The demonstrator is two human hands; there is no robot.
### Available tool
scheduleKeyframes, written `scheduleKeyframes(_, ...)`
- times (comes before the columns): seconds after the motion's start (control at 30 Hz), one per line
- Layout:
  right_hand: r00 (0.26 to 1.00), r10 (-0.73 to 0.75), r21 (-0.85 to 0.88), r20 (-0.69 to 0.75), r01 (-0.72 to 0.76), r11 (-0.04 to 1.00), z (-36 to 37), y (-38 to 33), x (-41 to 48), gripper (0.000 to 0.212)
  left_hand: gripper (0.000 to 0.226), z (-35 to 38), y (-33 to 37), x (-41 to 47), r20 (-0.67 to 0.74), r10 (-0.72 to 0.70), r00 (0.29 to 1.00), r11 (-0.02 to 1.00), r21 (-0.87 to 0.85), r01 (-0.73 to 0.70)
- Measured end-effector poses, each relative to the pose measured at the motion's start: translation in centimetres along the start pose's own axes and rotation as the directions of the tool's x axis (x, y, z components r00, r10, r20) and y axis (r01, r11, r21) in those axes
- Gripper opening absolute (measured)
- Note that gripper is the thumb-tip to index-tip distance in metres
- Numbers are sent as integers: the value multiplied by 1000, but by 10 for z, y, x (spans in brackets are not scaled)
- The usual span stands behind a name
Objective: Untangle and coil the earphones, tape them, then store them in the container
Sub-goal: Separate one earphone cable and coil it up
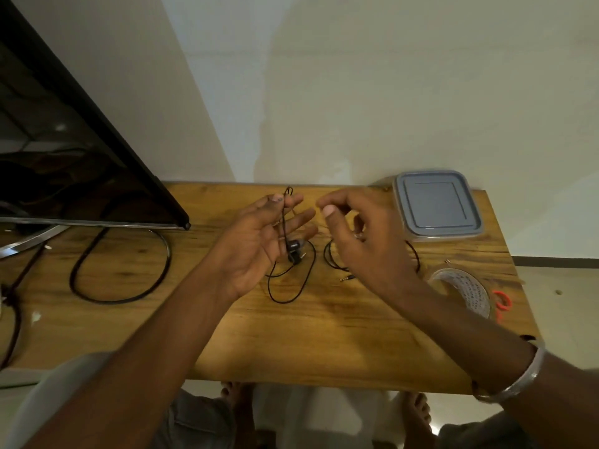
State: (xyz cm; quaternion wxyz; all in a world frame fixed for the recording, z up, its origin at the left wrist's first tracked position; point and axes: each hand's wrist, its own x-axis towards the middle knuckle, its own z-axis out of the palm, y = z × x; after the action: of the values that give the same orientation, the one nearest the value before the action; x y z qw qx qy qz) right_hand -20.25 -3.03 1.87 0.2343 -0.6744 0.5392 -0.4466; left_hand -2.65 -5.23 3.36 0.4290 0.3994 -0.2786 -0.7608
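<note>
Pinching earphones (294, 247) cord, left hand (257, 243), right hand (364, 244) curled, hold unclear

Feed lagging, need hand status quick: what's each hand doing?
Left hand: pinches the black earphone cable.
Right hand: fingers curled; a hold cannot be told.

Single head-worn wide-angle camera, facing forward and steeply down, close above the wooden table (291, 335), left hand (259, 244) and right hand (363, 247) near frame centre, forearms (146, 367) entering from the bottom edge, wall (389, 92) filling the upper half, near table edge low in frame
</note>
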Motion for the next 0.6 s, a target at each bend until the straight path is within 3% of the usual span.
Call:
scheduleKeyframes(0.1,970,108,160,217,-145,977,12,-3,-10,26,27,0,-8,1,3,1,1000,998,69,-2)
scheduleKeyframes(0.27,915,180,395,362,-325,859,12,-8,-9,22,17,5,-12,-1,-6,87,996,979,187,-84)
scheduleKeyframes(0.37,847,243,451,473,-469,759,7,-14,-8,25,11,3,-9,0,-84,190,978,939,306,-156)
scheduleKeyframes(0.47,770,238,472,592,-570,672,3,-17,-7,28,25,5,-3,-2,-110,350,930,826,504,-251)
scheduleKeyframes(0.6,708,155,577,689,-665,474,-1,-23,-4,28,32,3,-3,-3,-71,394,916,794,530,-300)
